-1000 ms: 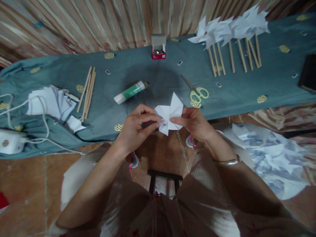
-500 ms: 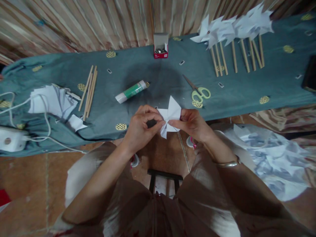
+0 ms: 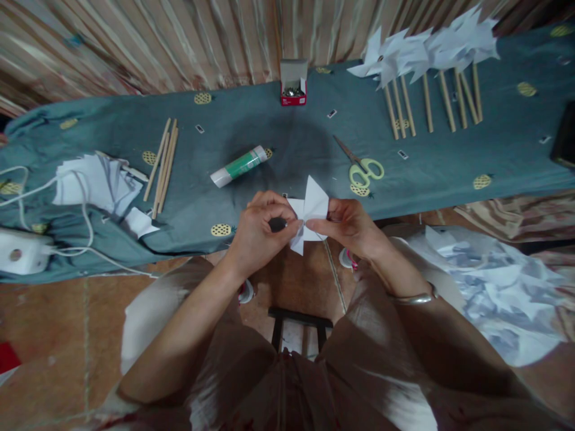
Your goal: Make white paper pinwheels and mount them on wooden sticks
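A white paper pinwheel with folded blades is held in front of the table's near edge. My left hand pinches it from the left, thumb at its centre. From the right, my right hand grips it, thumb also close to the centre and fingers behind the paper. Both hands are closed, and the paper's back is hidden. Beyond them on the cloth lie a green and white glue stick and scissors with light green handles.
Several finished pinwheels on sticks lie at the back right. A red box of metal pins stands at the back. Loose sticks, paper sheets and a white power strip are leftward. A bag of folded paper sits at right.
My left thumb has moved slightly right, closer to the pinwheel's centre and my right thumb. The pinwheel has tilted a little. The things on the table stay put.
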`<state>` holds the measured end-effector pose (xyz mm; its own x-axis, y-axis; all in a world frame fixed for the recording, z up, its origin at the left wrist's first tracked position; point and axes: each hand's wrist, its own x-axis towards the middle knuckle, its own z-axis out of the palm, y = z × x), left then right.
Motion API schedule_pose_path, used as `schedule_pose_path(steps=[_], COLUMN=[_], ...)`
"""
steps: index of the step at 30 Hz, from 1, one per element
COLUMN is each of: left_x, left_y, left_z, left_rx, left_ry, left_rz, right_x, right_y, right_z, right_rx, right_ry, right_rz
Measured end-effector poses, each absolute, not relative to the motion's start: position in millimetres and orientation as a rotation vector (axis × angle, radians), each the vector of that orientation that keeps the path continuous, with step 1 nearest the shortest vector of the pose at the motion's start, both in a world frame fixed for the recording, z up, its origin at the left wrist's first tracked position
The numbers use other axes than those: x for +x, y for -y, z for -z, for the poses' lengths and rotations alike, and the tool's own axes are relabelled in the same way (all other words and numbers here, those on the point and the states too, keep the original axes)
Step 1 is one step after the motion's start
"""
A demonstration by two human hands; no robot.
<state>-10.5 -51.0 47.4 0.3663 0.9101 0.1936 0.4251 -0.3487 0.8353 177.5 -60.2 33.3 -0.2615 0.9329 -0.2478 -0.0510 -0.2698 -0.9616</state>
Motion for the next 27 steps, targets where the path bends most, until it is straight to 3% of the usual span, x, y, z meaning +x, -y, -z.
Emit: schedule_pose_path(steps=[27], left_x=[-7.5], left_y=[50.8], left_z=[-45.3], left_rx=[1.921], left_ry=[-1.187], left_rz=[-0.907], right_x=[178.8], right_y=[60.6], right_z=[-31.3], right_rx=[-1.217], right_ry=[1.115], right_rz=[-1.668])
